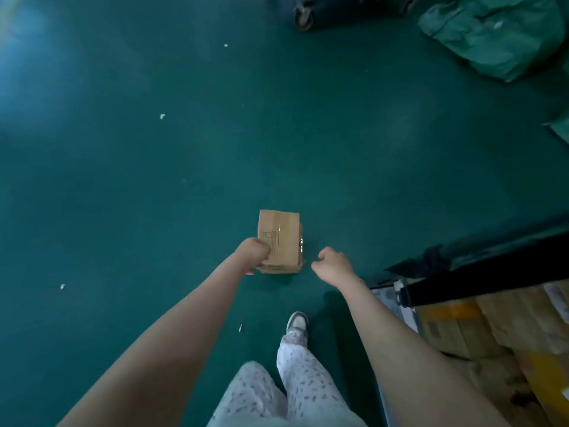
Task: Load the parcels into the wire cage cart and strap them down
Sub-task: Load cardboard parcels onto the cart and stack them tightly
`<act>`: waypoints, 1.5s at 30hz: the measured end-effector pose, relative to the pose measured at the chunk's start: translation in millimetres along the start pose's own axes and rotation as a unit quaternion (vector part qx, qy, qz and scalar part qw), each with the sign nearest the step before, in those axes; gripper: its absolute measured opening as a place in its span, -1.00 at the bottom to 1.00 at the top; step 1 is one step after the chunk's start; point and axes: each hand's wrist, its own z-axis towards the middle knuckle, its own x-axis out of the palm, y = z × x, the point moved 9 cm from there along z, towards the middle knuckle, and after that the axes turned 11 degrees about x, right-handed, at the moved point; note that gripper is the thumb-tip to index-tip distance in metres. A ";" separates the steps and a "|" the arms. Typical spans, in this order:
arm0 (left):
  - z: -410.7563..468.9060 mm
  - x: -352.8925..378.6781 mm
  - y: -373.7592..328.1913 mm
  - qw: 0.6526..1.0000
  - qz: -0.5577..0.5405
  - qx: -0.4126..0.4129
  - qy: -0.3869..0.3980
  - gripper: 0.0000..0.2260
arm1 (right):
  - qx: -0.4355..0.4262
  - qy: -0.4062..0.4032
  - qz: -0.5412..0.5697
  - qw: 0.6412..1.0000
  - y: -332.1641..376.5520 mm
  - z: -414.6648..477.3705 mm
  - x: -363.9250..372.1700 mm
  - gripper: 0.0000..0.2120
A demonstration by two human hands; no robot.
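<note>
Right, from my end I see the left hand (252, 252) stretched out ahead and down, fingers curled over the near left corner of a small cardboard box (278, 241) and gripping it. The box stands with its long side running away from me, a taped seam down the top face and a printed mark close to the gripping fingers. It sits over the green floor (154, 180) with a shadow just under its near edge; I cannot tell whether it rests on the floor or is held a little above it.

The right hand (334, 263) is just beside the box on its right, not touching it. Its fingers hang loosely curled and it has hold of nothing.

Below the hands I can see one grey and white shoe (297, 323) planted on the floor and pale patterned trousers (295, 383).

At the lower right a black bar (480, 272) slants across the corner, with a dark cloth (431, 257) bunched at its upper end. Under the bar lie stacked parcels (492, 318), brown card with yellow tape, well apart from the box.

Far off at the top right lies a crumpled green sack (498, 35), and near it a caster wheel (303, 18). A few white scraps (162, 116) dot the floor.
</note>
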 end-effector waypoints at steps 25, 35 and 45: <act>313.9 68.3 177.1 0.986 -0.130 -0.107 -0.010 -0.66 | 0.127 0.122 0.269 0.947 0.3 318.9 176.8 -0.42; 292.3 34.3 127.4 0.975 -0.201 -0.099 -0.017 -0.52 | 0.105 0.098 0.397 0.906 44.7 290.6 136.8 -0.33; 160.3 -47.7 -15.1 0.979 -0.200 -0.016 -0.032 -0.47 | 0.063 0.089 0.416 0.903 95.4 140.9 5.9 -0.29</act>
